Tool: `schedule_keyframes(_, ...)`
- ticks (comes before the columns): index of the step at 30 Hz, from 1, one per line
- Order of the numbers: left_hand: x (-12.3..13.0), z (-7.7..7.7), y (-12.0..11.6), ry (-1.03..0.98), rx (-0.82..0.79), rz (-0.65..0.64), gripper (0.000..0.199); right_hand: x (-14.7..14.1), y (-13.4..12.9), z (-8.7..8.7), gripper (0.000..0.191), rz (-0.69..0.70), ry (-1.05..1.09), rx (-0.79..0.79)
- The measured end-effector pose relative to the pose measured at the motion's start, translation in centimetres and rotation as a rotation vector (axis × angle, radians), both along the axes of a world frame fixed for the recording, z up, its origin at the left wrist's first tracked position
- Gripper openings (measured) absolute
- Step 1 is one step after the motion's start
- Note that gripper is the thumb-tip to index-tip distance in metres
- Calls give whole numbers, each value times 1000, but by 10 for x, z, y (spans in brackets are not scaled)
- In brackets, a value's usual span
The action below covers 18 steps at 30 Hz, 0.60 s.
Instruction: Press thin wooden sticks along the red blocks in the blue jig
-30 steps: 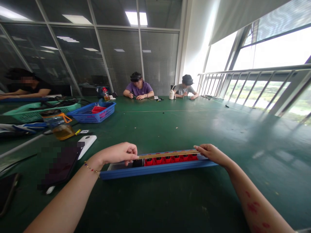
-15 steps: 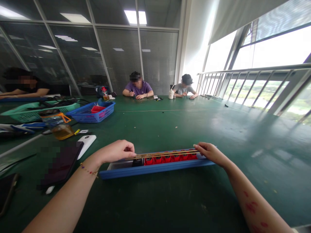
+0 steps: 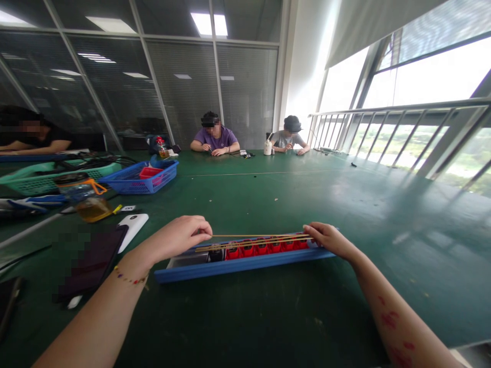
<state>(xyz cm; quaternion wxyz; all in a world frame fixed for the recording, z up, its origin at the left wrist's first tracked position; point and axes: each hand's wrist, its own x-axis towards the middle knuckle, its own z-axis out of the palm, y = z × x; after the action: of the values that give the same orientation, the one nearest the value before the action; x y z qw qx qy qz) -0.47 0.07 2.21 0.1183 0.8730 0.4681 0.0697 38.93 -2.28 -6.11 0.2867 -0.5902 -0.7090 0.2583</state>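
1. The left hand (image 3: 184, 236) is pinching one end of a stretched rubber band (image 3: 261, 237).
2. The right hand (image 3: 330, 239) is pinching the other end.
3. The band is running just above red parts (image 3: 264, 248) sitting in a long blue tray (image 3: 238, 266) on the green table (image 3: 268, 317).

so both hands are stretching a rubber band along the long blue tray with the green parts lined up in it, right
Not quite: the parts in the long blue tray are red, not green, as the head view shows. The left hand and right hand do stretch the rubber band along it.
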Motion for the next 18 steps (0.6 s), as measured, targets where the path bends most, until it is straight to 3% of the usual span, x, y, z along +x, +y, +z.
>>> schedule_keyframes(5,-21,12,4,-21,217,72,31,3,2,-3,44,-5,81,-11)
schedule_keyframes(8,-33,8,15,-16,317,160,31,4,1,-3,42,9,77,-11)
schedule_keyframes(12,-34,-18,39,41,276,195,30,4,0,-2,43,22,65,-18)
schedule_keyframes(18,-22,-64,75,95,75,180,27,4,0,-2,44,48,51,-31)
